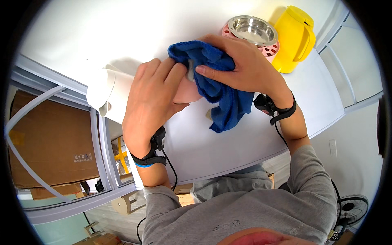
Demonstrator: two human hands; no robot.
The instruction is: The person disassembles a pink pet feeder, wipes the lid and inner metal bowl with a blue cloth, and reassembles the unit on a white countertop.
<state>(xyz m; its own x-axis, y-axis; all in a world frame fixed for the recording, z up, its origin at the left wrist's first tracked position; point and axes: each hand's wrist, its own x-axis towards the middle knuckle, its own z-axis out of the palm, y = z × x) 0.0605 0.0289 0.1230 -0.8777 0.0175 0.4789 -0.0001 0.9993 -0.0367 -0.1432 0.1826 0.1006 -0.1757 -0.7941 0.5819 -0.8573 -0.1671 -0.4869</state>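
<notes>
Above the white table, my left hand (153,96) is closed around a pale pink rounded object (188,90). Its kind I cannot make out, since my fingers and the cloth hide most of it. My right hand (247,65) grips a blue cloth (232,107), with the thumb pressed on its front against the pink object. Part of the cloth hangs down toward the tabletop. Just left of my left hand is a white jug (98,92), partly hidden behind that hand.
A shiny metal bowl (253,30) sits on a pink base with red spots (271,50) at the back right. Next to it stands a yellow jug (293,41) with a handle. A cardboard box (53,139) shows below left, behind the frame of the white table (196,155).
</notes>
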